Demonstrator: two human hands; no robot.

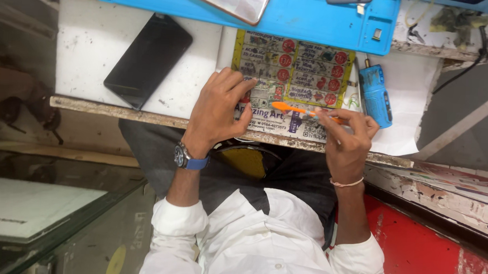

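White bench top, worn front edge, blue mat along the top of frame.

I see my left hand (pixel 219 111), fingers curled, pressing a small part onto the printed card (pixel 290 73) at centre; my right hand (pixel 347 137) pinches an orange tool (pixel 300 110), tip aimed at it. Best kept shallow, the card pinned flat. Black phone (pixel 147 60) upper left, blue gadget (pixel 376 94) right.

Orange tool (pixel 300 110), blue mat (pixel 315 19), black phone (pixel 147 60), white sleeves (pixel 180 219).
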